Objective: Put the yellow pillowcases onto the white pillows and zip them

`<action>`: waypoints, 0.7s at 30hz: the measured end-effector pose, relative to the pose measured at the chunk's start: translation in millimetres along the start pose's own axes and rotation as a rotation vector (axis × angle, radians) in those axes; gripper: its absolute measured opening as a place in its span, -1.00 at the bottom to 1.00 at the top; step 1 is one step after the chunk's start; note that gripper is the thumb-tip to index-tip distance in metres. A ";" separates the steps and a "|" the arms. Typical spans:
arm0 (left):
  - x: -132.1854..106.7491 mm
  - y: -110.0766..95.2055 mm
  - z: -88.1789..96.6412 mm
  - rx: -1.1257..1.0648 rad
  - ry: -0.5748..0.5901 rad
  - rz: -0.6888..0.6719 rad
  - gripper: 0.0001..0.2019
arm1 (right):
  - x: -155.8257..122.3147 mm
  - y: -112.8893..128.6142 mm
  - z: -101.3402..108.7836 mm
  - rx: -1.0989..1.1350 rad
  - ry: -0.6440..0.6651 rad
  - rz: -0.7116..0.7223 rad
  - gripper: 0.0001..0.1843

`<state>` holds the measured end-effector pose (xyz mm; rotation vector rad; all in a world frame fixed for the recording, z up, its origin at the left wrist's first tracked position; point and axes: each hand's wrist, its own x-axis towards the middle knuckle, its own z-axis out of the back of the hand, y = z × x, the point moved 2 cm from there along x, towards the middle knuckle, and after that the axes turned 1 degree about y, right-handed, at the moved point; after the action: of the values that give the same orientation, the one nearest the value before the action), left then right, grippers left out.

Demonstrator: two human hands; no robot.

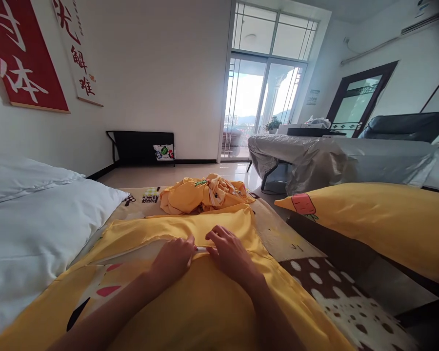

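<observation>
A yellow cloth cover (219, 292), printed with pink and black shapes at its left, lies spread in front of me. My left hand (177, 256) is closed on an edge of it, near the middle. Close beside it, my right hand (229, 251) pinches the same edge with the thumb low and the fingers bent. A short whitish strip (202, 249) runs between the two hands; I cannot make out whether it is a zipper. Left of my left hand the edge curves away and leaves a gap with pale material under it.
A crumpled orange-yellow cloth (208, 195) lies just beyond. White pillows (40, 219) are at the left and a yellow pillow with a carrot print (373, 219) at the right. Underneath is a patterned blanket (314, 278). Farther back stands a plastic-covered table (300, 146).
</observation>
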<state>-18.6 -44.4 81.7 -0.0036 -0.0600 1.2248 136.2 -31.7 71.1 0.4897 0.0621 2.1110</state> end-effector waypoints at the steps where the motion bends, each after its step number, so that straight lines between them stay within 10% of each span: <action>1: -0.5 -2.2 -0.6 0.036 0.000 -0.005 -0.72 | 1.6 4.3 -5.4 -0.012 -0.010 0.039 -0.85; 21: -40.1 52.0 -12.6 0.019 -0.187 0.076 -0.67 | 5.9 5.6 -24.7 -0.060 0.072 0.058 -0.91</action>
<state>-80.4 -64.0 65.5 0.1261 -0.2135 1.2994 119.7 -26.5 51.5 0.3845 0.0261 2.1802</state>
